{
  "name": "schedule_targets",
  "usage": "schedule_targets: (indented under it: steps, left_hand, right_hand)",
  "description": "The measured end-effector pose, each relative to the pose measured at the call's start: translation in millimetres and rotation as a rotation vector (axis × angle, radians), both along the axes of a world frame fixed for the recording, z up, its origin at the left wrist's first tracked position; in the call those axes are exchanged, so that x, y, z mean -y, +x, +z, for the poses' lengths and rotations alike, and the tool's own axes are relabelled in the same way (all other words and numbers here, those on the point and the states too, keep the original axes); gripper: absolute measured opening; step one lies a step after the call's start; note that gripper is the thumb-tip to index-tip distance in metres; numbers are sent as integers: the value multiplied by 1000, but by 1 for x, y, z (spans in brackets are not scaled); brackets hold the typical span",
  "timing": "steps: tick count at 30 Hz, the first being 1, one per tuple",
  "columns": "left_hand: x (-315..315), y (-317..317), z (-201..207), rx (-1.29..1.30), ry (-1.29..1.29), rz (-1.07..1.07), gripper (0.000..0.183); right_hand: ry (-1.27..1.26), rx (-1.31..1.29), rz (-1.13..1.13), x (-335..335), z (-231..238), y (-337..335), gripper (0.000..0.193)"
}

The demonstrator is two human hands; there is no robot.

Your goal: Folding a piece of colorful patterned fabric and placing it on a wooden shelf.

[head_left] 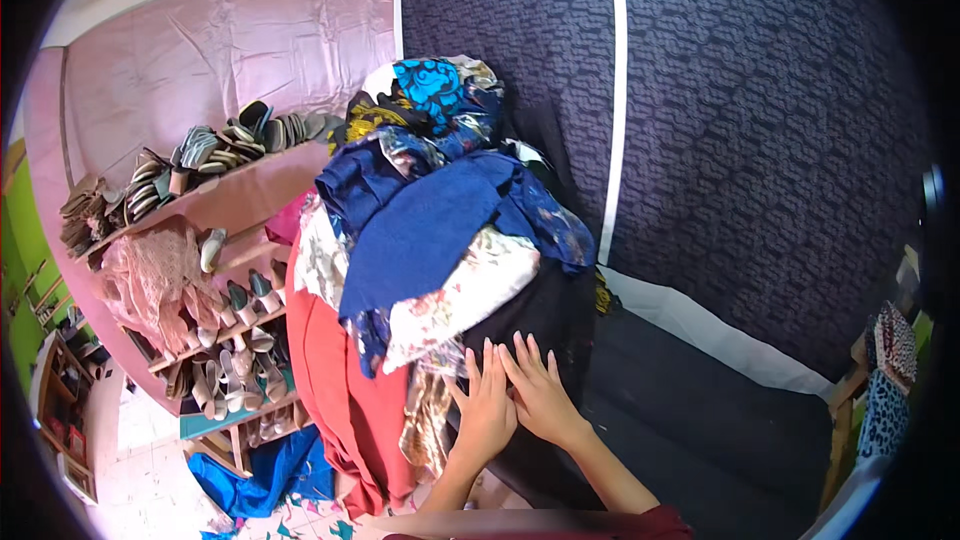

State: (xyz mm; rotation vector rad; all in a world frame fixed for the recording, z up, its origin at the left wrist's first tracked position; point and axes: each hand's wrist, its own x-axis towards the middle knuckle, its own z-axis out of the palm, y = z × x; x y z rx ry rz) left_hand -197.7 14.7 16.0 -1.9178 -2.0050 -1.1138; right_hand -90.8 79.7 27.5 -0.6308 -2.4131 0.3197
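My left hand (486, 408) and my right hand (541, 395) are held close side by side, palms down, with their fingers stretched out and somewhat apart. Neither holds anything. Both are over or against black cloth (560, 325) at the front of a tall heap of fabrics; whether they touch it, I cannot tell. Just beyond my fingertips lies a white floral cloth (470, 300), partly under a dark blue garment (425, 230). Left of my hands hang a shiny gold cloth (426, 425) and a long coral-red cloth (335, 380). A bright blue patterned cloth (430, 88) tops the heap.
Shelves on the left carry many shoes (225, 380) and a pink lacy cloth (160, 270). Blue cloth (265, 475) and small scraps lie on the tiled floor. A dark patterned panel (760, 140) stands behind, with a black-covered surface (700, 410) at right.
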Motion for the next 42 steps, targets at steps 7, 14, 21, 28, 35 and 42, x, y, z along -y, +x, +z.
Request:
schedule_targets:
  steps: [7,14,21,28,35,42]
  left_hand:
    - [-70,-124,74,-168,168,82,69]
    - [-163,-218,162,-235,339,120,73]
    - [-257,-300,135,-390,203,468,67]
    - [-264,-292,122,-326,192,425,63]
    - [-264,-302,120,-351,258,443,61]
    - [-270,-285,123,-300,275,383,61]
  right_hand:
    - [209,-250,180,-83,69,-124,68]
    - [71,-505,227,-198,169,-239,58]
    - [468,-366,-349,-266,215,-340,56]
    - [386,-290,-382,-298,212,-354,54]
    - [316,-352,-308,-298,220,-338,25]
    - [220,-876,-288,-345,206,-243,11]
